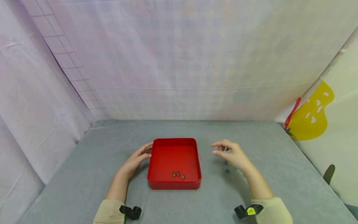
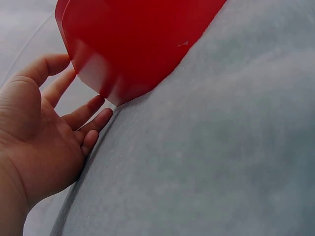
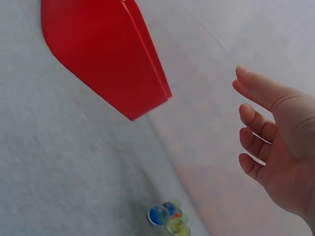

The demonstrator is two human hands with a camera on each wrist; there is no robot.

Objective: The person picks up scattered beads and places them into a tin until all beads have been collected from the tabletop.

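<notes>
A square red tray (image 1: 174,159) with raised walls stands on the grey cloth. Three small brownish-gold balls (image 1: 178,174) lie inside it near the front wall. My left hand (image 1: 135,161) rests its fingertips against the tray's left wall; in the left wrist view, the thumb and fingers touch the red side without wrapping round it. To the right of the tray, my right hand (image 1: 232,154) hovers with its fingers loosely bent and nothing between them. Beneath it, several glass marbles (image 3: 158,215), blue, yellow and clear, sit on the cloth; in the head view the hand partly hides them.
A grey cloth (image 1: 92,174) covers the table. Pale patterned curtains (image 1: 179,62) hang behind it and along the left. On the right hangs a white sheet with a yellow printed shape (image 1: 313,118). Both wrists wear black camera mounts (image 1: 130,212).
</notes>
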